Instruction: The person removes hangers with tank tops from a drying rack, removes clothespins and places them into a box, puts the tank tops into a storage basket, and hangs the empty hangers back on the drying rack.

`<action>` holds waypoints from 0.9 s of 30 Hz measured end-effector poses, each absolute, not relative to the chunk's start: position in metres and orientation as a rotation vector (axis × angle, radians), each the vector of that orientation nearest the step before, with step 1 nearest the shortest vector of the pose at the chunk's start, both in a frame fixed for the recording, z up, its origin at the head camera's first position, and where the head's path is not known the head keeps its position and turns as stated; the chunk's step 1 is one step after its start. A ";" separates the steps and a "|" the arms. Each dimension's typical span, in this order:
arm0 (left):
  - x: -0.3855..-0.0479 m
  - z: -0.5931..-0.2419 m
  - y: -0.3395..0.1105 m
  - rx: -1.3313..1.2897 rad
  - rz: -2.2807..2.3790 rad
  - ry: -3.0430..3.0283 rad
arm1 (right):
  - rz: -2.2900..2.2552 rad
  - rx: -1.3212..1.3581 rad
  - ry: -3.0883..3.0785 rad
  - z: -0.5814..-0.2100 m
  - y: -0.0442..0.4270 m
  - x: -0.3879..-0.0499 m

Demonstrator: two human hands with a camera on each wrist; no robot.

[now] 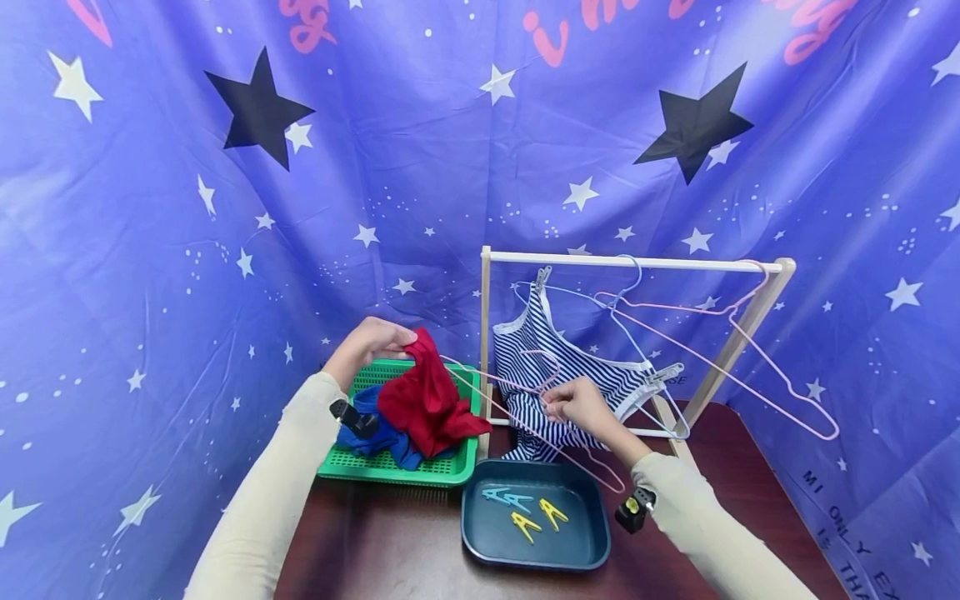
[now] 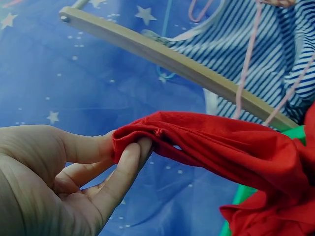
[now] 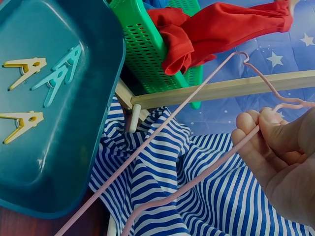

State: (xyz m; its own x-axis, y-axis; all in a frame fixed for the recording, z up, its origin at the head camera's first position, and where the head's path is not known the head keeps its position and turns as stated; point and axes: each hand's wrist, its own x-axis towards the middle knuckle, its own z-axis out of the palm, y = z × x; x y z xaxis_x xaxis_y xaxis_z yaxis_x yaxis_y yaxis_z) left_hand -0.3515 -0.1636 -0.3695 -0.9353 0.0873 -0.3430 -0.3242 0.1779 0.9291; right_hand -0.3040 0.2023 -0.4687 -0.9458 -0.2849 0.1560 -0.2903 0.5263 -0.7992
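My left hand (image 1: 377, 340) pinches one end of a red garment (image 1: 423, 396) between thumb and fingers, lifting it above the green basket (image 1: 457, 475). The garment's lower part drapes over a blue cloth (image 1: 367, 425) in that basket. In my right hand (image 1: 581, 406) a pink hanger (image 1: 517, 417) is held by its shoulder wire near the neck, tilted in front of a striped top (image 1: 577, 358). The right wrist view shows thumb and fingertips pinching the pink wire (image 3: 216, 164). Nothing hangs on this hanger.
The striped top is clipped with grey pegs (image 1: 663, 372) to a blue hanger (image 1: 633, 279) on a wooden rack (image 1: 486, 333). Another pink hanger (image 1: 787, 387) hangs at right. A dark tray (image 1: 540, 558) at the front holds blue pegs (image 1: 517, 500) and yellow pegs (image 1: 553, 512).
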 end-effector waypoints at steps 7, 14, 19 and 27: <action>-0.351 -0.391 -0.149 -0.257 1.745 2.195 | 1.366 0.520 -2.734 -0.468 0.201 -0.306; -0.353 -0.419 -0.135 -0.290 1.712 2.201 | 1.408 0.402 -2.728 -0.464 0.198 -0.305; -0.352 -0.436 -0.125 -0.334 1.692 2.219 | 1.382 0.342 -2.729 -0.460 0.198 -0.304; -0.352 -0.464 -0.109 -0.373 1.649 2.288 | 1.362 0.377 -2.721 -0.458 0.199 -0.304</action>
